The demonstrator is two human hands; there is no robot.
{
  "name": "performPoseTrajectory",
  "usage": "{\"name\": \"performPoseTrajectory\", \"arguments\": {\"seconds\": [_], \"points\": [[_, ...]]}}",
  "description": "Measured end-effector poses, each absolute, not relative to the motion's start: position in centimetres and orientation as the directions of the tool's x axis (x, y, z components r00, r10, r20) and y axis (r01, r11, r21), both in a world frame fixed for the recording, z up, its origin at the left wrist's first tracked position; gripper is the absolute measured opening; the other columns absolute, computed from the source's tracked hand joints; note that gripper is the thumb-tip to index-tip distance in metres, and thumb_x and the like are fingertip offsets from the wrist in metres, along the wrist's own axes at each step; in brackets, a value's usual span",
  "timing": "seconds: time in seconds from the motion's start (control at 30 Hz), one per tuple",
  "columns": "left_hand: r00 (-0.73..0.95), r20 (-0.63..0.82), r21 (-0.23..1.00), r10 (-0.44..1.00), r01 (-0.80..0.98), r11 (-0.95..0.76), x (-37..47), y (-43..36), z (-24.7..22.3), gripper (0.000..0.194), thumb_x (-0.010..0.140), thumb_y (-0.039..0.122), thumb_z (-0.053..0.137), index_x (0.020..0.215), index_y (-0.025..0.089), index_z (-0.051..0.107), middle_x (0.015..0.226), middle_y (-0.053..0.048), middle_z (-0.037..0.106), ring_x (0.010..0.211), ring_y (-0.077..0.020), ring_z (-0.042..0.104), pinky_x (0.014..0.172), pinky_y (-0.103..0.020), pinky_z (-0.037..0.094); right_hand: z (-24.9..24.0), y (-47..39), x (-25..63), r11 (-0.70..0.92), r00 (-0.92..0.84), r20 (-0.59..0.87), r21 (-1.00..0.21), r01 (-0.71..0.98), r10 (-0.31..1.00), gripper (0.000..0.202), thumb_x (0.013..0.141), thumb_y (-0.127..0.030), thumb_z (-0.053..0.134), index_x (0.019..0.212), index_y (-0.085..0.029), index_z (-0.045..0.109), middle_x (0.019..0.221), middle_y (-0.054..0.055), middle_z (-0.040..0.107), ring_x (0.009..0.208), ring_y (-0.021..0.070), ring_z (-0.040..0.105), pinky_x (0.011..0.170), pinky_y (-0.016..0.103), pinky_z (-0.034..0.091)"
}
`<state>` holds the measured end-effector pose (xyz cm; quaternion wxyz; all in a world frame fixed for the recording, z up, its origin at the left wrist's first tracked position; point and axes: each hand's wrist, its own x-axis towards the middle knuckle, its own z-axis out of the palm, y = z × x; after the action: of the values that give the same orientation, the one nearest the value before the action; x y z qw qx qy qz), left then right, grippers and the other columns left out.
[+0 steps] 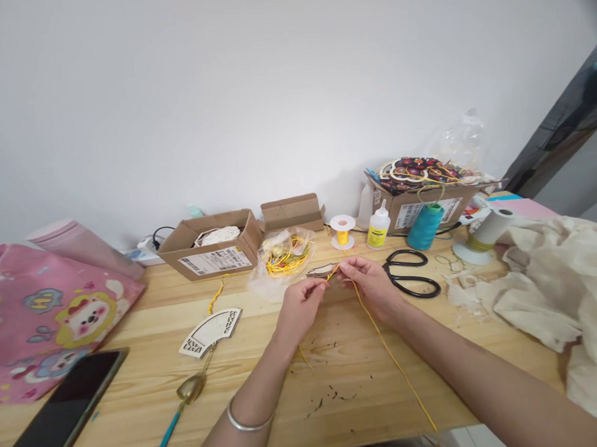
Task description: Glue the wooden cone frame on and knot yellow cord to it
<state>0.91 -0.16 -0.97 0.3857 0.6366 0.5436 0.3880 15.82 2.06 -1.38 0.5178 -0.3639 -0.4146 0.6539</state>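
My left hand (303,308) and my right hand (372,283) meet above the middle of the table, both closed in a pinch. Between their fingertips runs a yellow cord (379,333), and one length of it hangs past my right wrist to the table's front edge. Just behind the fingers shows a small pale wooden piece (321,270), partly hidden; whether the cord is fixed to it I cannot tell. Off to the left lies a fan-shaped wooden pendant (211,332) with a braided yellow loop, a gold bell (190,388) and a teal tassel (164,438).
Behind my hands stand a spool of yellow cord (342,233), a glue bottle (378,227) and a teal thread cone (425,227). Black-handled scissors (416,296) lie right, near cream fabric (542,284). Leftward are a cardboard box (213,261), a phone (58,413) and a pink bag (58,316).
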Motion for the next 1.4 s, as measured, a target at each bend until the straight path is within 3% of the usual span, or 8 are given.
{"name": "performPoseTrajectory", "arguments": {"seconds": [0.33,0.7,0.93,1.4], "points": [[0.129,0.16,0.878,0.979,0.434,-0.201,1.23,-0.31,-0.3,0.024,0.074,0.03,0.044,0.077,0.016,0.063,0.068,-0.001,0.061,0.06,-0.0121,0.05,0.055,-0.022,0.037,-0.73,1.88,15.61,-0.098,-0.194,-0.042,-0.952,-0.289,0.98,0.019,0.063,-0.034,0.063,0.067,-0.016,0.059,0.065,0.0,0.061,0.058,0.0074,0.052,0.057,0.02,0.039],[0.182,0.149,0.863,0.972,0.457,-0.218,1.12,-0.08,-0.6,0.029,0.074,0.034,0.042,0.067,0.014,0.062,0.054,0.001,0.052,0.054,-0.011,0.042,0.051,-0.022,0.031,-1.42,2.2,15.86,-0.128,-0.154,-0.069,-0.899,-0.419,0.986,0.016,0.063,-0.032,0.064,0.066,-0.018,0.06,0.063,-0.002,0.06,0.054,0.005,0.05,0.057,0.019,0.039],[0.13,0.127,0.884,0.983,0.435,-0.172,1.16,-0.39,-0.54,0.023,0.073,0.028,0.043,0.072,0.014,0.062,0.063,-0.001,0.058,0.055,-0.0108,0.045,0.05,-0.02,0.032,-1.28,2.15,15.83,-0.095,-0.187,-0.029,-0.931,-0.353,0.982,0.015,0.066,-0.032,0.061,0.066,-0.017,0.059,0.064,-0.002,0.061,0.055,0.0058,0.051,0.057,0.02,0.039],[0.182,0.165,0.843,0.969,0.485,-0.234,1.34,-0.44,-0.19,0.031,0.076,0.033,0.039,0.065,0.014,0.062,0.052,0.003,0.046,0.051,-0.0094,0.036,0.049,-0.02,0.026,-1.06,1.84,15.61,-0.113,-0.277,-0.011,-0.929,-0.354,0.961,0.015,0.068,-0.031,0.06,0.066,-0.016,0.058,0.066,-0.001,0.06,0.054,0.0056,0.049,0.057,0.02,0.037]]}}
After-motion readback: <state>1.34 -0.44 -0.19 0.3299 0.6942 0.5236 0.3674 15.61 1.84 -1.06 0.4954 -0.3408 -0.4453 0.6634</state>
